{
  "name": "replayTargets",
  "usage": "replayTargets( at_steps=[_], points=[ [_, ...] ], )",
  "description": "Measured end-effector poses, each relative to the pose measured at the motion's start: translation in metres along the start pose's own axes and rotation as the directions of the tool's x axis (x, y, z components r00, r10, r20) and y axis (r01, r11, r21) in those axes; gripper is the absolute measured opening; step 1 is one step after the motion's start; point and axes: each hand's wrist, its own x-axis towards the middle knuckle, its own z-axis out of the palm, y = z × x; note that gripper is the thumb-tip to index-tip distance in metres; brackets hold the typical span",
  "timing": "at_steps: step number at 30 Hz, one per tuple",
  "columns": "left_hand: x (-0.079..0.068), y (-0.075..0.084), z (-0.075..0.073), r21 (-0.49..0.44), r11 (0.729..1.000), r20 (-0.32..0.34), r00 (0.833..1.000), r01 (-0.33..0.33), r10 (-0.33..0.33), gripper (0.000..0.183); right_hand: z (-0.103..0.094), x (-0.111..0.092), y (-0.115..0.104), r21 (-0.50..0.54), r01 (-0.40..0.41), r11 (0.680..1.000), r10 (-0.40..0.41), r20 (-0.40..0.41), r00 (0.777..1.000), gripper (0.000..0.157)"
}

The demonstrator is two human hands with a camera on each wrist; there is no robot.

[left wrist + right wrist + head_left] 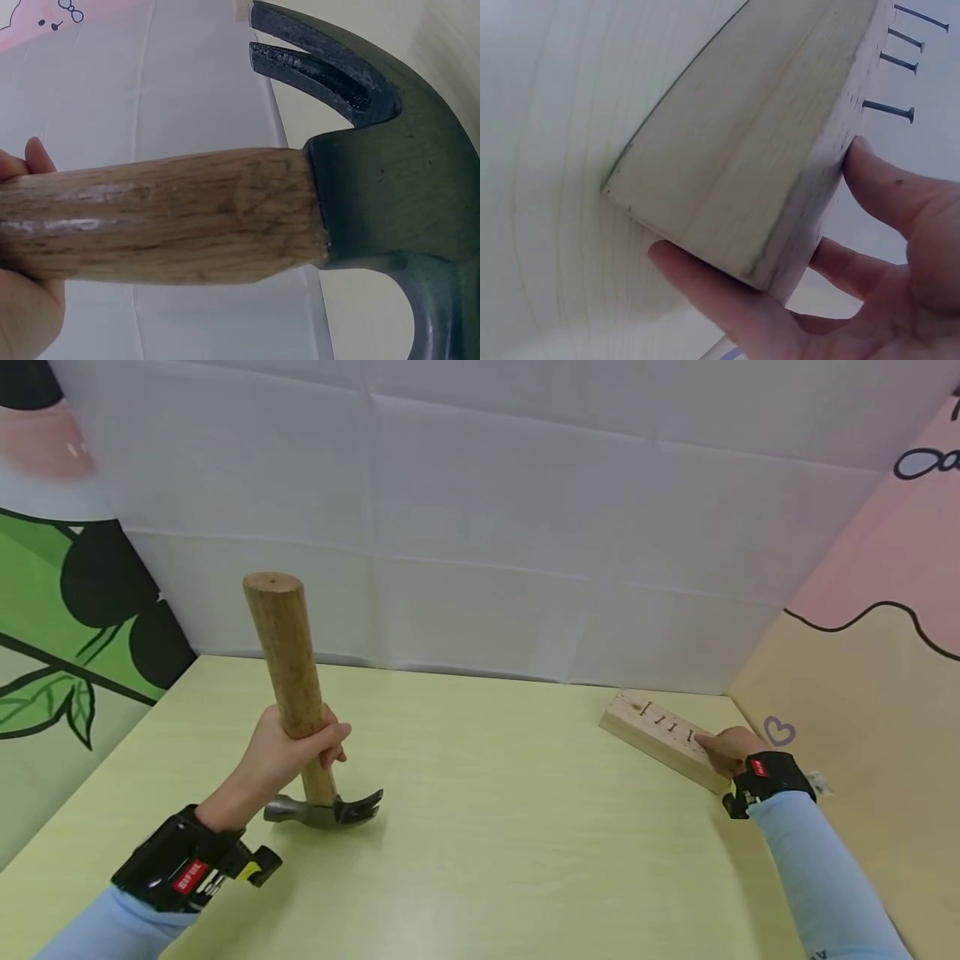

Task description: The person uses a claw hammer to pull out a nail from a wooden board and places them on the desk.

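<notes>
My left hand [272, 758] grips the wooden handle of a claw hammer [281, 639], its fingers wrapped round the lower half. The hammer stands nearly upright, handle end up, with its metal head [318, 814] low at the tabletop and the claw pointing right. Close up in the left wrist view, the split claw [322, 67] and head fill the right side. At the far right, my right hand [729, 748] holds the near end of a pale wooden block [656, 735]. Several nails [889, 110] stick up from the block's top face, beside my thumb.
The pale yellow tabletop [487, 827] spreads between both hands. A white sheet [487, 527] rises along the back edge. To the right stands a beige and pink wall [862, 693] close to the block; a painted panel [67, 602] is on the left.
</notes>
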Motion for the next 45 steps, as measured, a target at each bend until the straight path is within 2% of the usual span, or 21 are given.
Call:
replayTargets(
  at_steps=[3,8,16,20,26,31,37,45],
  points=[
    [0.000,0.001,0.000,0.008,1.000,0.003,1.000,0.000,0.000,0.016,0.001,0.005,0.003,0.002,0.028,1.000,-0.028,-0.013,1.000,0.052],
    [0.001,0.002,0.000,0.017,1.000,0.001,1.000,0.004,-0.004,0.017,0.001,0.018,0.014,0.004,0.052,0.999,-0.052,-0.025,0.998,0.073],
    [0.001,0.001,0.001,0.003,1.000,0.003,1.000,0.001,-0.001,0.016,0.005,0.001,0.001,-0.052,0.093,0.994,-0.097,-0.078,0.992,0.063],
    [0.001,0.001,0.001,0.002,1.000,0.007,1.000,0.002,-0.002,0.017,0.006,0.000,-0.001,-0.065,0.101,0.993,-0.106,-0.089,0.990,0.061],
    [0.001,0.001,0.003,0.004,1.000,0.009,1.000,0.007,-0.007,0.017,0.010,-0.001,-0.005,-0.001,0.102,0.995,-0.102,-0.106,0.989,0.058],
    [0.002,0.000,0.004,-0.005,1.000,0.012,1.000,0.007,-0.007,0.016,0.012,-0.002,-0.008,0.036,0.097,0.995,-0.094,-0.084,0.992,0.059],
    [0.002,0.000,0.004,0.014,1.000,0.014,1.000,0.020,-0.021,0.017,0.016,-0.001,-0.009,0.001,0.129,0.992,-0.129,-0.080,0.988,0.063],
    [0.001,0.000,0.003,0.001,1.000,0.016,1.000,0.001,-0.001,0.017,0.023,0.000,-0.016,-0.053,0.180,0.982,-0.185,-0.111,0.977,0.066]
  ],
)
